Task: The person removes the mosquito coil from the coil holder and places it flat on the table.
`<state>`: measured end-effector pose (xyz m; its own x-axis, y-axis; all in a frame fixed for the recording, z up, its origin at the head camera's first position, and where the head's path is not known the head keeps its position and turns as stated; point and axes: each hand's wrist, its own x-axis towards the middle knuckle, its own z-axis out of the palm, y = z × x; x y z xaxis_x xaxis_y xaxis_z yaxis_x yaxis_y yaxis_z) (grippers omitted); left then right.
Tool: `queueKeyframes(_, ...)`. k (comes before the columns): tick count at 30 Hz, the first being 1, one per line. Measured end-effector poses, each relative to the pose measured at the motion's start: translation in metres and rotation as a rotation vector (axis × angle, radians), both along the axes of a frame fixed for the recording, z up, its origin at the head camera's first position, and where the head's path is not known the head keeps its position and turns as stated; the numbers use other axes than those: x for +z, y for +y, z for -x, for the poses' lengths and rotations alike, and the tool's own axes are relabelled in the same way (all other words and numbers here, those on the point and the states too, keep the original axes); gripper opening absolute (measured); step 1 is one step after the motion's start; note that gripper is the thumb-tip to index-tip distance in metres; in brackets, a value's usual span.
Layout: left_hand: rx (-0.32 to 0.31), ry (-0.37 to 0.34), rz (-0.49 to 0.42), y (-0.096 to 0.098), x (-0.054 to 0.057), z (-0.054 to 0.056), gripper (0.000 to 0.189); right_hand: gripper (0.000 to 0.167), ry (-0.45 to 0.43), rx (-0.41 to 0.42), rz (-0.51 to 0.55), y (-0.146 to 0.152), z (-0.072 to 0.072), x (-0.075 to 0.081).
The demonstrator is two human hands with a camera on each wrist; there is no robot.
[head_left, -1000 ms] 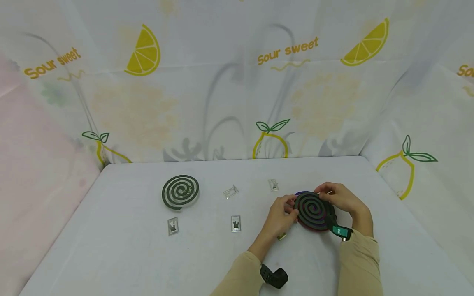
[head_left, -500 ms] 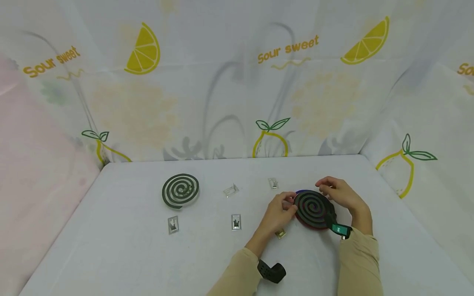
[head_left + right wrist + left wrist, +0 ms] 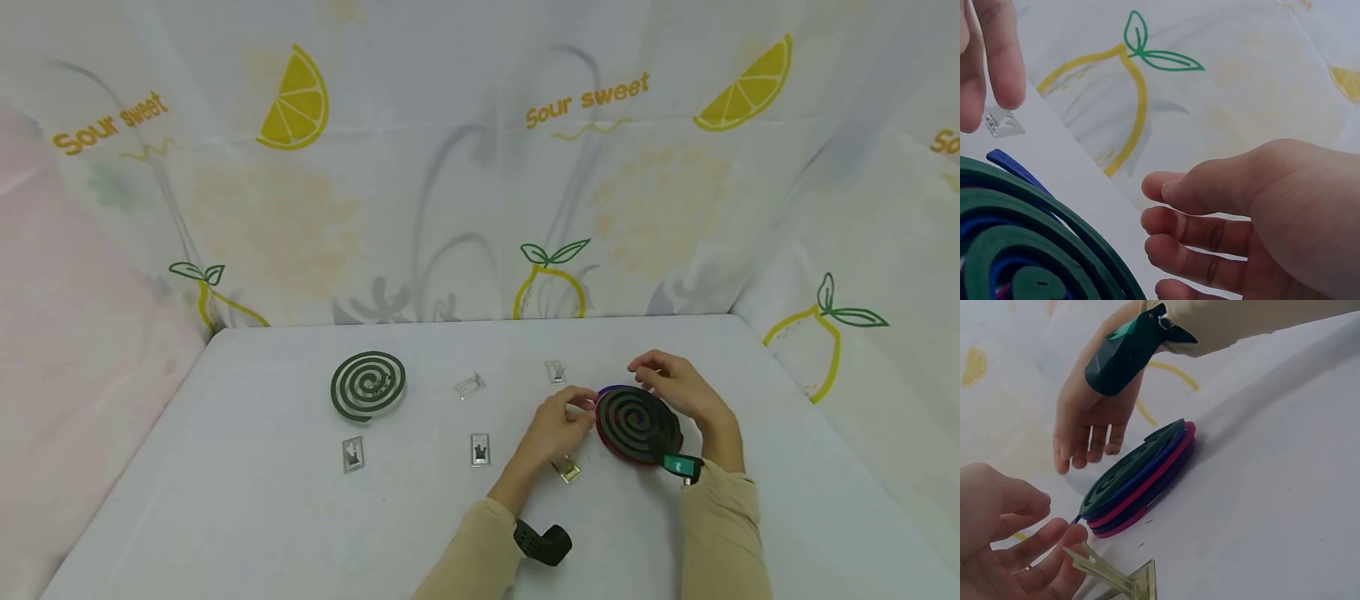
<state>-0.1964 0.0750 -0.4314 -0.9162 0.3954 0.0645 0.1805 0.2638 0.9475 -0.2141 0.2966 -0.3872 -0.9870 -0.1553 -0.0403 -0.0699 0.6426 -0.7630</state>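
A stack of mosquito coils point(image 3: 636, 423) lies at the right of the table, a dark green one on top. Blue and pink coils show beneath it in the left wrist view, and a blue end point(image 3: 1013, 167) juts out from the stack. My left hand point(image 3: 557, 427) is at the stack's left edge, fingertips right by the blue end, thumb apart from the fingers. Above the far right side, my right hand point(image 3: 681, 390) hovers with loosely bent fingers and nothing in them. A gold metal coil stand point(image 3: 1138, 581) with a raised prong sits just below the left hand.
Another dark green coil point(image 3: 367, 386) lies at the left. Several silver coil stands are spread about, including one at front left point(image 3: 352, 454), one in the middle point(image 3: 480, 450) and one at the back point(image 3: 555, 372). A patterned cloth wall point(image 3: 420, 167) rises behind the table.
My right hand has come off the coil stack and shifted slightly up and left. My left hand has drawn back a little to the left, uncovering more of the gold stand.
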Motion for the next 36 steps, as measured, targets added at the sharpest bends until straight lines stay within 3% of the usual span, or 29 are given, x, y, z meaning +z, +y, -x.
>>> queueKeyframes(8,0.005,-0.022,-0.034,-0.011,0.004,0.006,0.027,0.026,0.022,0.029,0.001,-0.01,0.004,0.002)
queueKeyframes(21,0.015,0.002,-0.057,-0.029,0.01,0.015,0.024,0.024,0.086,0.078,0.006,-0.027,0.009,0.001)
queueKeyframes(36,0.073,0.016,0.002,-0.06,0.015,0.022,0.025,0.021,0.141,0.108,-0.054,-0.052,0.015,-0.002)
